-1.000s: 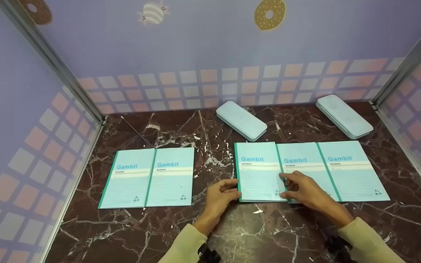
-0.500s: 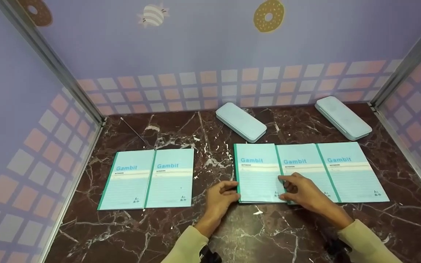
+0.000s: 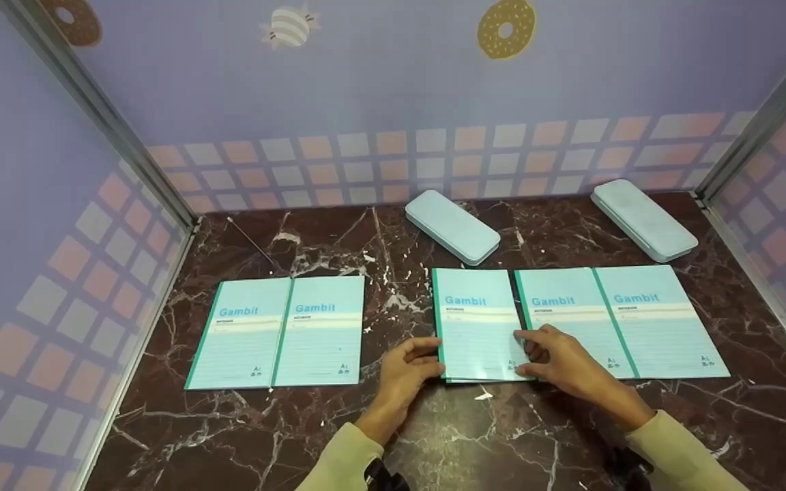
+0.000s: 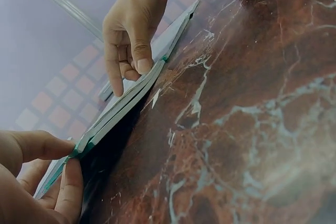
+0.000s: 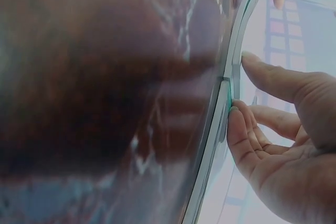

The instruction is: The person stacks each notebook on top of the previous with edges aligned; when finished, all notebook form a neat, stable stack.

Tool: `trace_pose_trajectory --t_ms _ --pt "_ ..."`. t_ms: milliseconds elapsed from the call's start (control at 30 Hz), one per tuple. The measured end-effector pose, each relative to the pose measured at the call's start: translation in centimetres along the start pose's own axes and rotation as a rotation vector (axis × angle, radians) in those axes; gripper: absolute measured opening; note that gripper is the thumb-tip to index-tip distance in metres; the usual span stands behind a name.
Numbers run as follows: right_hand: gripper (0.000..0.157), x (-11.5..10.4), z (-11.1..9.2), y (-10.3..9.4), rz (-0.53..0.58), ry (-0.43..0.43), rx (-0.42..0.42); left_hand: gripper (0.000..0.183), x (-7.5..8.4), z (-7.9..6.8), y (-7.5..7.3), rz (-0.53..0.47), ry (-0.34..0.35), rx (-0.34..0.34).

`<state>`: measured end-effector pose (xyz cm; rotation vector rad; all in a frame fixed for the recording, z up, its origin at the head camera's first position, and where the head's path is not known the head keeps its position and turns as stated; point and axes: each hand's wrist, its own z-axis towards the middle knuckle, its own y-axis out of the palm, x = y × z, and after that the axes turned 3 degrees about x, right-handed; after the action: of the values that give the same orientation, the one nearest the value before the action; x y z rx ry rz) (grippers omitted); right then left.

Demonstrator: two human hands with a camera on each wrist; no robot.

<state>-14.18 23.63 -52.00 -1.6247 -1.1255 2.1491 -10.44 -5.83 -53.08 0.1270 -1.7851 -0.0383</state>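
A pale blue Gambit notebook with a green spine lies over another notebook, whose lower edge peeks out at the bottom. My left hand pinches the upper notebook's spine near the lower corner; the left wrist view shows thumb and finger at the green spine. On the opposite edge my right hand holds it by bent thumb and fingers, tips right at the edge. Two more notebooks, a middle one and a right one, lie side by side to the right, the middle one partly under my right hand.
Left of the hands lie two matching notebooks, one beside the other. Two pale blue cases, one central and one at right, rest behind. A thin stick lies back left on the marble table, with walls around.
The upper notebook has slid slightly left with both hands, widening the gap to the middle notebook and showing more of the notebook beneath it.
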Motion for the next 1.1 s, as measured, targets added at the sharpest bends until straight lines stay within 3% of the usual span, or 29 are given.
trace_pose_trajectory --t_ms 233,500,900,1100 --pt "0.063 -1.0 0.0 0.2 -0.072 0.062 0.034 0.038 -0.5 -0.3 0.2 0.037 0.050 0.007" --pt "0.063 -1.5 0.3 0.7 -0.065 0.102 0.034 0.042 -1.0 -0.6 0.2 0.279 0.197 0.014" --pt "0.070 -1.4 -0.1 1.1 -0.045 -0.002 -0.026 0.049 -0.9 -0.3 -0.5 0.600 0.410 -0.028" --pt "0.074 -1.3 -0.1 1.1 -0.068 -0.062 -0.046 0.046 -0.8 -0.4 -0.7 0.688 0.481 -0.028"
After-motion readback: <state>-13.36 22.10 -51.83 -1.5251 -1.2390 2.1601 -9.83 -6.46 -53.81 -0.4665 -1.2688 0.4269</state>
